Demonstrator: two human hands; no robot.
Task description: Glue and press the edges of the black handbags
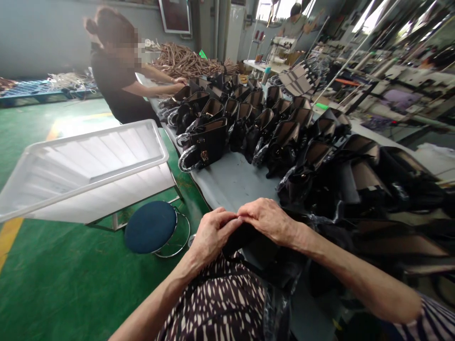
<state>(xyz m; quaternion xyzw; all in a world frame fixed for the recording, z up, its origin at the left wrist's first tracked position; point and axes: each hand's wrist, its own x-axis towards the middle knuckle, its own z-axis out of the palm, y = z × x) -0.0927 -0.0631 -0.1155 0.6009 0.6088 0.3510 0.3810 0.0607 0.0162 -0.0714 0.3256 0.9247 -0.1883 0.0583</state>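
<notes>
Close to my body, a black handbag [261, 248] is held at its upper edge by both hands. My left hand [213, 232] pinches the edge between thumb and fingers. Right beside it, my right hand [270, 219] is closed on the same edge, and the fingertips of the two hands meet. Much of this bag is dark, and its far side is hidden by my hands. Clear plastic wrap [277, 303] hangs from it near my patterned clothing.
Many black handbags [209, 142] with tan linings crowd the grey table [231, 177]. A white plastic tub [81, 161] stands left, with a blue round stool [151, 227] below it. A co-worker [113, 71] reaches onto the table's far end, near brown strips [185, 59]. Sewing machines stand at right.
</notes>
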